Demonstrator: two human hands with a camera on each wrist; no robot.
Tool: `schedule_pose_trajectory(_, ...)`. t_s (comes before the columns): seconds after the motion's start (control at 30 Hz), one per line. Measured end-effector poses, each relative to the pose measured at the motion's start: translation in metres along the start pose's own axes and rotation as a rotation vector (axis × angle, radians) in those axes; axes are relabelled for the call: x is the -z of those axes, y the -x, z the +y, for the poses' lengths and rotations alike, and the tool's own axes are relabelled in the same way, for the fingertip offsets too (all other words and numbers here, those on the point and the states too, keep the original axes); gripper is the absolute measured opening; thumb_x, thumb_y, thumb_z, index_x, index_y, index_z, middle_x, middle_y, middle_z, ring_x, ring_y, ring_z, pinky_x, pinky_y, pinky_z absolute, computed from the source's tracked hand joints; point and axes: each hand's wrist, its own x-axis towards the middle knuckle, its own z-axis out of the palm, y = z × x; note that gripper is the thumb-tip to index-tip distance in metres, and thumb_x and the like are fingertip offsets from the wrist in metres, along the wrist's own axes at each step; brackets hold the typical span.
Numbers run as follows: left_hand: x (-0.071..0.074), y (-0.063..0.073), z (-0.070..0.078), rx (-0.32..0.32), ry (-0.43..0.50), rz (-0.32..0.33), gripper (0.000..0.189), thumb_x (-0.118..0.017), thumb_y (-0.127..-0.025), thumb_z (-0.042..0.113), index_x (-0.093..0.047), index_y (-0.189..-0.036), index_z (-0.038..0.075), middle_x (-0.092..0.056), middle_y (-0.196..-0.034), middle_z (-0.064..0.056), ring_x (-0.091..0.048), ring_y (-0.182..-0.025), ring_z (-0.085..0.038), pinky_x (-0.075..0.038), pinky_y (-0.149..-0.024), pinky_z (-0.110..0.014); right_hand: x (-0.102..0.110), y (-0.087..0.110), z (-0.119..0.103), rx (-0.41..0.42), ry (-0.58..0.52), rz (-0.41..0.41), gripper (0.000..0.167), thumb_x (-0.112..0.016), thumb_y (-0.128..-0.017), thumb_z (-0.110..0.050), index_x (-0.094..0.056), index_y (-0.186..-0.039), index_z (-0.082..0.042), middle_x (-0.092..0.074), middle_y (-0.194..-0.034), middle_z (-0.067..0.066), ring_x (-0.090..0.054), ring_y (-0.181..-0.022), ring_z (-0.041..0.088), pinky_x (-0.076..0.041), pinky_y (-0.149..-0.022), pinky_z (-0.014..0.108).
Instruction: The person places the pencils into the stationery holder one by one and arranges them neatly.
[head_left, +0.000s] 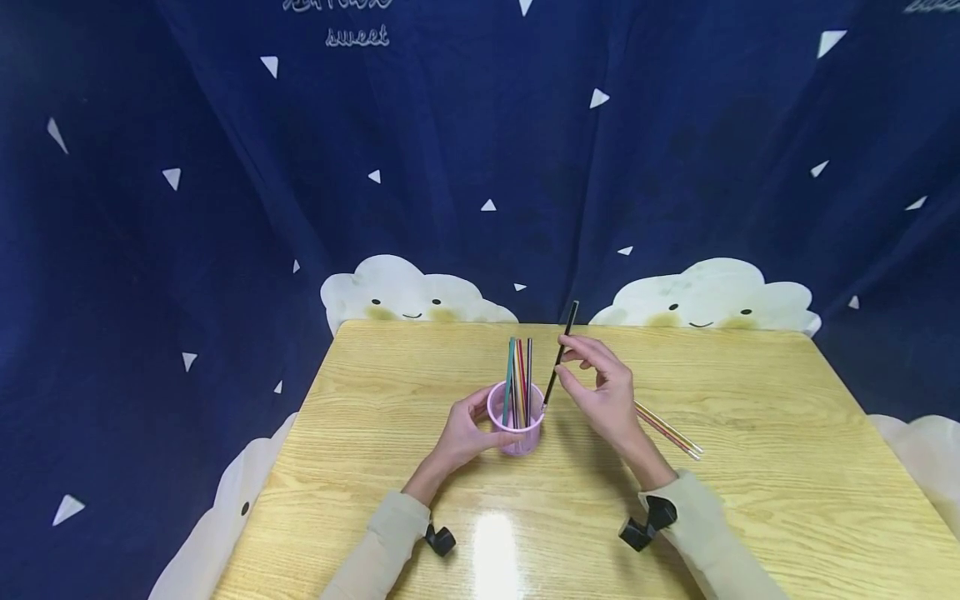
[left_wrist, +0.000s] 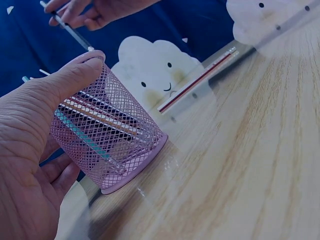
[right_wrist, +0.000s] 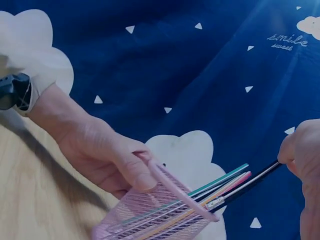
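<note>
On the tabletop [head_left: 765, 392], the left hand [head_left: 460, 435] is gripping a pink mesh cup [head_left: 527, 442] from nine o'clock; at its two o'clock, the right hand [head_left: 606, 393] is pinching a black pencil [head_left: 551, 383], its lower end at the rim. Loose pencils [head_left: 669, 427] are lying toward three. Filling seems underway; the next move is probably calling for guiding that end inside.

There are one left hand [head_left: 463, 433], one right hand [head_left: 609, 393], one pink mesh pencil cup [head_left: 531, 439] and one table [head_left: 757, 400]. One black pencil [head_left: 551, 384] is held, two loose pencils [head_left: 667, 428] lie out, and at least four cup pencils [head_left: 522, 368] overlap.
</note>
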Motion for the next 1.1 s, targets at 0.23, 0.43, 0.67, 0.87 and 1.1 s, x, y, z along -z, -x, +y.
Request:
schedule_pose_trajectory(0.23,0.000,0.000,0.001,-0.011,0.001,-0.004,0.081,-0.090,-0.074,-0.001,-0.056,-0.148,0.004,-0.065,-0.141,-0.016,-0.061,-0.130,-0.037,-0.045,-0.115,-0.055,-0.009,0.003,-0.014,0.008,0.017,-0.018,0.041,-0.074,-0.074,0.029,-0.070,-0.113,0.016,-0.070,-0.107,0.032,-0.069,-0.091,0.030,-0.048,-0.080,0.011)
schedule_pose_trajectory(0.43,0.002,0.001,0.002,-0.020,-0.005,-0.016,0.080,-0.093,-0.075,0.005,-0.059,-0.147,0.010,-0.067,-0.140,-0.009,-0.062,-0.130,-0.030,-0.047,-0.115,-0.049,-0.008,0.010,0.007,0.010,0.046,-0.077,0.043,-0.079,-0.075,0.023,-0.074,-0.115,0.007,-0.073,-0.110,0.024,-0.069,-0.092,0.034,-0.050,-0.087,0.013)
schedule_pose_trajectory(0.67,0.003,0.000,0.000,-0.030,-0.025,-0.023,0.082,-0.093,-0.075,0.008,-0.058,-0.148,0.013,-0.067,-0.141,-0.005,-0.062,-0.130,-0.024,-0.048,-0.114,-0.042,-0.004,0.019,0.015,0.010,0.160,-0.254,0.038,-0.081,-0.085,0.006,-0.076,-0.121,-0.004,-0.075,-0.121,0.012,-0.069,-0.111,0.031,-0.052,-0.106,0.027)
schedule_pose_trajectory(0.87,0.003,0.000,0.000,-0.040,-0.026,-0.027,0.082,-0.092,-0.076,0.009,-0.057,-0.149,0.014,-0.066,-0.142,-0.004,-0.062,-0.130,-0.025,-0.048,-0.115,-0.045,-0.005,0.023,0.018,0.031,0.278,-0.364,0.034,-0.081,-0.088,-0.003,-0.077,-0.122,-0.009,-0.075,-0.122,0.008,-0.066,-0.113,0.027,-0.051,-0.098,0.048)
schedule_pose_trajectory(1.1,0.003,-0.001,0.000,-0.034,-0.007,-0.025,0.082,-0.092,-0.074,0.005,-0.058,-0.148,0.013,-0.067,-0.141,-0.005,-0.062,-0.130,-0.026,-0.047,-0.115,-0.047,-0.005,0.024,0.019,0.003,0.365,-0.421,0.030,-0.079,-0.092,-0.010,-0.077,-0.122,-0.010,-0.074,-0.122,0.011,-0.064,-0.114,0.030,-0.047,-0.099,0.055)
